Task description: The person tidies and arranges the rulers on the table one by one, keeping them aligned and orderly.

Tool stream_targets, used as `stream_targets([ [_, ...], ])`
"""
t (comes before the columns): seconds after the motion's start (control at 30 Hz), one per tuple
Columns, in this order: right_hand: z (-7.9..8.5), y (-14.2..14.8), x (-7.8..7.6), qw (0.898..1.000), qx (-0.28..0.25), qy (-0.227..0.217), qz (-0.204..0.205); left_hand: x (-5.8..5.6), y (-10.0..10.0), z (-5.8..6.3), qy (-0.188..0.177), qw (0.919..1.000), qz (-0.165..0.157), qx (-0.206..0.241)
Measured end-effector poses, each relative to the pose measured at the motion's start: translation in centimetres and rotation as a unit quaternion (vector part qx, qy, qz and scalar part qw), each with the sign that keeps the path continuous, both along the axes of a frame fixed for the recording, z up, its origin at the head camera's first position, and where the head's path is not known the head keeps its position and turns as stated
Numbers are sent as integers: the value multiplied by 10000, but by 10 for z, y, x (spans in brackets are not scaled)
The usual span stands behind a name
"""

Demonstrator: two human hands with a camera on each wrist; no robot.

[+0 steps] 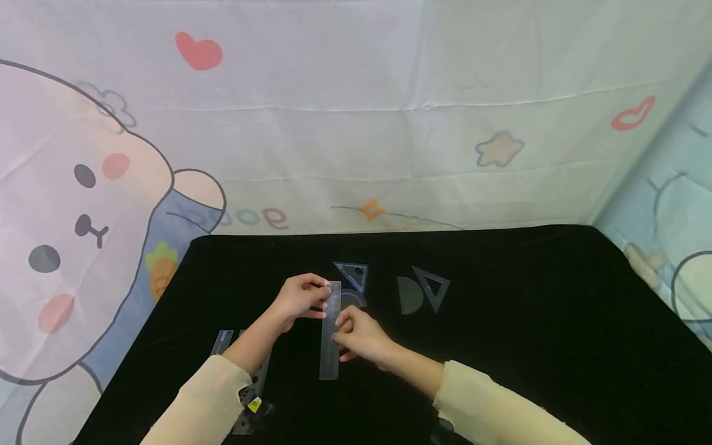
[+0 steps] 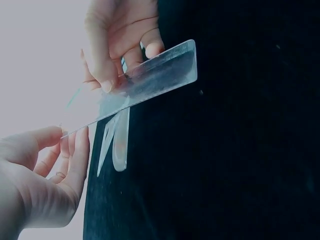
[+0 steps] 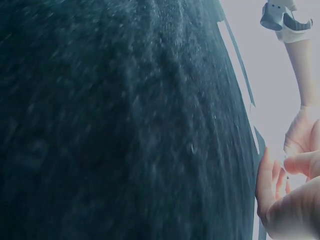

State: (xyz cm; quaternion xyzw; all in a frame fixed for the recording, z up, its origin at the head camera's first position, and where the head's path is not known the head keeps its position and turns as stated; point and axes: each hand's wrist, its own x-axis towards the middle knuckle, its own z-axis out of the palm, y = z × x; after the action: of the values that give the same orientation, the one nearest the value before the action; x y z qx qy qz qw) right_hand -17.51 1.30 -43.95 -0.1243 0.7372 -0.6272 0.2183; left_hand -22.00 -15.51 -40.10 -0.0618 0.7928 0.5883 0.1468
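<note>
Over the black worktop [image 1: 528,321], the left hand [image 1: 297,300] pinches the far end of a clear ruler [image 1: 330,330] while the right hand [image 1: 361,337] pinches its middle, a set square [image 1: 353,274] and protractor [image 1: 410,295] lying just beyond them.
</note>
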Motion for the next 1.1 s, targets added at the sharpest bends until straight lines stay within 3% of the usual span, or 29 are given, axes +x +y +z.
stream_targets([
  [0.67, -8, -40, 24, 9989, -339, -280, -135, 23, -32, -8, 21, 9994, 70, -324],
  [0.97, -6, -55, 32, 9996, -45, -193, -206, 35, -43, -6, 277, 9986, -65, -438],
  [1.1, -6, -59, 36, 9996, 6, -237, -177, 37, -50, -13, 351, 9983, -167, -442],
])
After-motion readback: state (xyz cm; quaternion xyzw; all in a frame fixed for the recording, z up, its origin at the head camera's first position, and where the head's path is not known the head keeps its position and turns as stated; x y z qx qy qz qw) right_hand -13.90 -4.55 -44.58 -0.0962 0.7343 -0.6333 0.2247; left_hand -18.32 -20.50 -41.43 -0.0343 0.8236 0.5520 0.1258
